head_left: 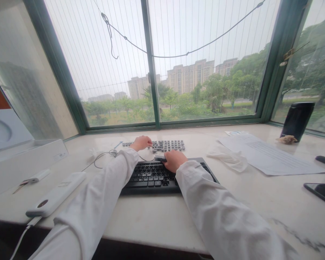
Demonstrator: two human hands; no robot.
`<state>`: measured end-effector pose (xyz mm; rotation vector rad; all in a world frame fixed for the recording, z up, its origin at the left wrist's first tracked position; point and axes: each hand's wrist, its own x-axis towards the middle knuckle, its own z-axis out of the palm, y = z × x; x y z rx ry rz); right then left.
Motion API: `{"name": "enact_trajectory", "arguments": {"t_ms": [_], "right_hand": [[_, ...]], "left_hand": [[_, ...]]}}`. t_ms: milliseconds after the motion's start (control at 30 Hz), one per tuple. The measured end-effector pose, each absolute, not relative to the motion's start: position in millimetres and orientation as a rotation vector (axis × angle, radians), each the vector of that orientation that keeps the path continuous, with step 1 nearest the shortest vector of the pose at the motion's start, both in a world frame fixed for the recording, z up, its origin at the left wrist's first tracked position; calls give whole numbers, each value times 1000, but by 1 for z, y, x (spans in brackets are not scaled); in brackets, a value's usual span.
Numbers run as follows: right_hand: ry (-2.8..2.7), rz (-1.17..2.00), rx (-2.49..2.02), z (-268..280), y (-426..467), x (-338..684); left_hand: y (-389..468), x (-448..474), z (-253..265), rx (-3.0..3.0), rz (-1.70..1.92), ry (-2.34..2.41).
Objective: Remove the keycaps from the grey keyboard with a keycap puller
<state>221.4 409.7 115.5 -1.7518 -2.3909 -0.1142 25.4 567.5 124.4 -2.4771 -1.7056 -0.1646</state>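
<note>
A black keyboard (143,183) lies on the white counter in front of me, some of its key positions looking bare of caps. Behind it, loose keycaps (169,145) are laid out in rows. My left hand (141,143) reaches over the left part of these rows, fingertips drawn together at the keycaps; what they pinch, if anything, is too small to make out. Above the keyboard's upper middle, my right hand (175,160) grips a small dark tool with a pale tip (159,158), pointing left. Its exact kind does not show.
Left of my arms are a thin cable (99,159), a white power bank (56,195) and an open white box (29,159). To the right lie a crumpled tissue (230,157), a printed sheet (271,153) and a phone (322,191). A black bottle (298,121) stands by the window.
</note>
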Motion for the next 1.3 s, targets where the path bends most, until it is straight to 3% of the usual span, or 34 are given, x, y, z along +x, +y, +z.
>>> {"name": "enact_trajectory", "arguments": {"t_ms": [900, 1133, 1300], "right_hand": [[-2401, -91, -1752, 117, 408, 221], [-2361, -138, -1747, 121, 406, 221], [-2042, -86, -1551, 131, 397, 211]], "left_hand": [[553, 25, 134, -2465, -163, -1703], [509, 9, 164, -2597, -276, -1523], [448, -3, 176, -2981, -262, -1275]]}}
